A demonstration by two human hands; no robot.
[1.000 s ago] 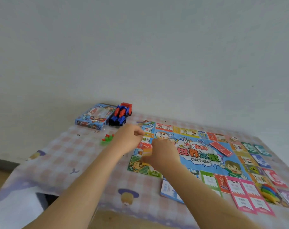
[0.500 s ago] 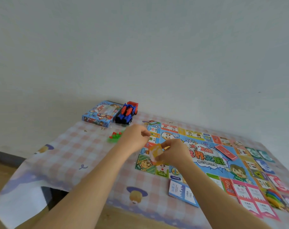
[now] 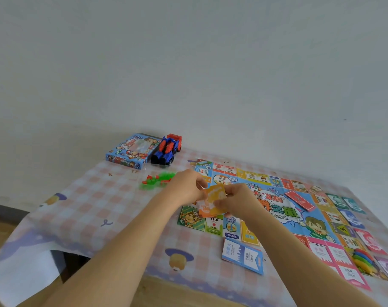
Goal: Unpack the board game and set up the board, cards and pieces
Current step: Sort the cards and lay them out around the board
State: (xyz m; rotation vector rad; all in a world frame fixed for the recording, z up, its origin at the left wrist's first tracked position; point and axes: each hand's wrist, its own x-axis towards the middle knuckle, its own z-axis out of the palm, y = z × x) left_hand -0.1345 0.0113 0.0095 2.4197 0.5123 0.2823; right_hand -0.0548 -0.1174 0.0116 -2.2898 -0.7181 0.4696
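Observation:
The colourful game board (image 3: pixel 275 204) lies flat on the checked tablecloth (image 3: pixel 100 209). Over its near left corner, my left hand (image 3: pixel 186 187) and my right hand (image 3: pixel 237 201) hold a small stack of orange cards (image 3: pixel 213 202) between them, my right fingers pinching the top card. A blue card stack (image 3: pixel 242 255) lies in front of the board. A red card stack (image 3: pixel 300 200) rests on the board's middle. Pink cards (image 3: pixel 334 258) and other coloured cards line the right side. Green and red pieces (image 3: pixel 157 180) lie left of my hands.
The blue game box (image 3: pixel 131 154) and a red and blue toy truck (image 3: pixel 166 149) stand at the table's far left, by the white wall. Several coloured tokens (image 3: pixel 364 260) are piled at the near right. The table's left edge drops to the floor.
My hands have come together and the orange cards are now plainly in view between them. The camera has shifted, so everything sits slightly further right in the picture.

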